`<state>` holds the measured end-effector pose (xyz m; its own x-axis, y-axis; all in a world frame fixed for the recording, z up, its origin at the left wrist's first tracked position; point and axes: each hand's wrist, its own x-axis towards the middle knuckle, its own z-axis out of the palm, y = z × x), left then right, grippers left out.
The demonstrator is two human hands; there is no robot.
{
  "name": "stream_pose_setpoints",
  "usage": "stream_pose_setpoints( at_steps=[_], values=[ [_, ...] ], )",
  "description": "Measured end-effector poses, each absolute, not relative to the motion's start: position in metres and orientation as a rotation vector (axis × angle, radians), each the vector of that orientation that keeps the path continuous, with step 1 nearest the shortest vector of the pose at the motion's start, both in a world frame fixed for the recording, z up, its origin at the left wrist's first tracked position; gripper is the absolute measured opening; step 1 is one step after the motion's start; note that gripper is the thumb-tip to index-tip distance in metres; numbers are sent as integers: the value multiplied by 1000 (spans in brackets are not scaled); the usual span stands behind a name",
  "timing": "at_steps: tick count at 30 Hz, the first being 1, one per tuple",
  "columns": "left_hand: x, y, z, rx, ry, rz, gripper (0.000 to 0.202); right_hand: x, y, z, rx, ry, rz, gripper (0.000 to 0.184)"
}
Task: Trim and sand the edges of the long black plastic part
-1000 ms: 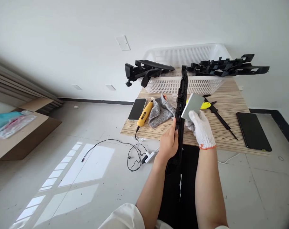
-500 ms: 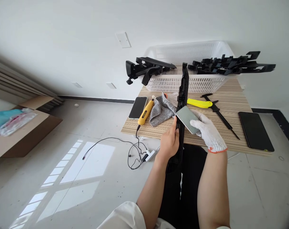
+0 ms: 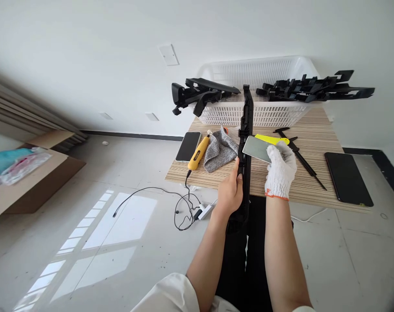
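My bare left hand (image 3: pixel 230 190) grips a long black plastic part (image 3: pixel 247 117), its index finger laid along the part's side. The part stretches from my lap over the table towards the basket. In a white knit glove with an orange cuff, my right hand (image 3: pixel 280 169) is closed on a flat grey-green metal scraper blade (image 3: pixel 257 148). The blade's free end is close to the right side of the black part; whether it touches I cannot tell. Beyond the blade lies a yellow utility knife (image 3: pixel 271 139). Left of the part is a crumpled grey cloth (image 3: pixel 220 149).
A white basket (image 3: pixel 249 113) stands at the back, with black plastic parts (image 3: pixel 301 89) across its rim. On the table (image 3: pixel 317 147) lie a yellow corded tool (image 3: pixel 198 154), a phone (image 3: pixel 188 146), a black caliper (image 3: pixel 301 158) and another phone (image 3: pixel 349 178). Cables (image 3: pixel 183 208) trail on the floor.
My right hand has turned more upright, swinging the scraper blade slightly up and to the right. The black part's far end has shifted a little left. My left hand stays nearly in place.
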<state>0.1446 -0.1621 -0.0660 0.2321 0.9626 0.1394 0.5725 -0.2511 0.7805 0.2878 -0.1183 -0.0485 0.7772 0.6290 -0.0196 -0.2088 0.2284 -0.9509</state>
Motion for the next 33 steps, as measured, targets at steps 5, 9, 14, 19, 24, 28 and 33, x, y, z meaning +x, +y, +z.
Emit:
stream_pose_setpoints(
  at_steps=[5,9,14,19,24,28,33],
  values=[
    [145,-161,-69,1946,1432,846,57,285,-96,-46,-1162,-450,348,36],
    [148,-160,-74,2046,1446,821,56,279,-95,-44,-1355,-719,309,42],
    [150,-160,-76,2104,1466,821,56,278,-101,-43,-1455,-870,220,45],
    [151,-160,-75,2112,1455,830,56,287,-104,-42,-1511,-672,147,45],
    [152,-160,-76,2157,1488,789,56,281,-107,-42,-1483,-814,321,48],
    [152,-160,-78,2172,1466,811,56,283,-107,-45,-1561,-668,210,46],
    [153,-159,-79,2163,1506,800,56,278,-108,-45,-1511,-861,334,41]
  ],
)
